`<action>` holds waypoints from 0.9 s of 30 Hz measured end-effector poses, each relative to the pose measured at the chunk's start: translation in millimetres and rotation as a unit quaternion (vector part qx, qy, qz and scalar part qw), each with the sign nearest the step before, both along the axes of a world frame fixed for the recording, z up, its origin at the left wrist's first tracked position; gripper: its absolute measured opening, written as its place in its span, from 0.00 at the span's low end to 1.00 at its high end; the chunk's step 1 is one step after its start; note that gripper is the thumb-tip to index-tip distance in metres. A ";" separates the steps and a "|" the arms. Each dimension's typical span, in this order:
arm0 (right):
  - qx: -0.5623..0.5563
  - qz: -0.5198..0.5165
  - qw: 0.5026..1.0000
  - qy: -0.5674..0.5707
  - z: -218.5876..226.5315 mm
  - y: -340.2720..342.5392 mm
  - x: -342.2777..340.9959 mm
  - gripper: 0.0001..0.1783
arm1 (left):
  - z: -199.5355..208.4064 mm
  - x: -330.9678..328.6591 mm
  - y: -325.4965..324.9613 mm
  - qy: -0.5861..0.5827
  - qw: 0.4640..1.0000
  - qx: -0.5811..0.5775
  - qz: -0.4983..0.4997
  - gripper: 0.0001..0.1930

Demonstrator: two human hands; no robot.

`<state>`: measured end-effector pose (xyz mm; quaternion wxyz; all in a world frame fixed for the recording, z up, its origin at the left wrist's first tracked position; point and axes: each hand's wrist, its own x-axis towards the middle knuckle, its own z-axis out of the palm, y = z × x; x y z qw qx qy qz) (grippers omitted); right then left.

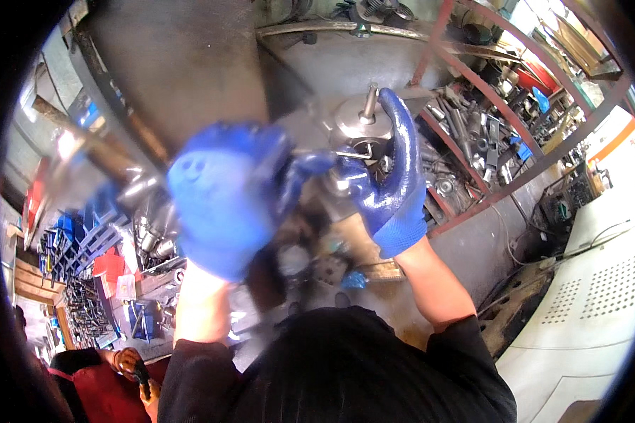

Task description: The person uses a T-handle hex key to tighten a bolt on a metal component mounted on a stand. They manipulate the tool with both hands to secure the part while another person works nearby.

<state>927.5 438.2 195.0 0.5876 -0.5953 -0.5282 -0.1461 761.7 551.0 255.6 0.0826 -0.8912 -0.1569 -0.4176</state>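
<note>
Your left hand [229, 190] is blurred, its pointing finger reaching toward the bent metal rod [363, 154]; I cannot tell whether it pinches the rod. Your right hand [395, 176] is spread, thumb and long finger well apart; hidden fingers may bear on something, unclear. The rod shows in the gap between them, just below the round metal part [346, 121] with its upright shaft [368, 106].

Handling notes, by judgement: steady the round part from the side with your right hand, keeping that fingertip clear of the shaft. Seat the rod squarely before loading it; press evenly, no jerks. Your right glove looks wet or shiny, so expect slip. Mind knuckles near the red metal frame [466, 67].
</note>
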 end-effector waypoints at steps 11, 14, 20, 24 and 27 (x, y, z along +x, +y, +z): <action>-0.012 -0.032 0.999 -0.018 -0.7 -1.9 1.5 0.42 | 6.1 -6.0 8.8 0.064 0.998 -0.002 0.005 0.18; 0.000 -0.011 1.000 -0.024 5.3 -1.7 9.7 0.42 | 8.2 -2.3 4.2 0.070 0.996 -0.045 0.008 0.19; -0.049 0.031 0.998 -0.036 1.6 -13.5 13.3 0.39 | 9.1 -4.2 10.1 0.087 0.996 -0.020 -0.015 0.19; -0.038 0.170 0.978 0.117 7.6 -16.3 7.7 0.46 | -42.0 -4.3 -3.6 0.019 0.993 -0.113 -0.030 0.12; -0.071 0.119 0.985 0.104 8.0 -8.9 1.1 0.50 | -117.4 8.4 -14.3 0.022 0.970 -0.231 -0.077 0.06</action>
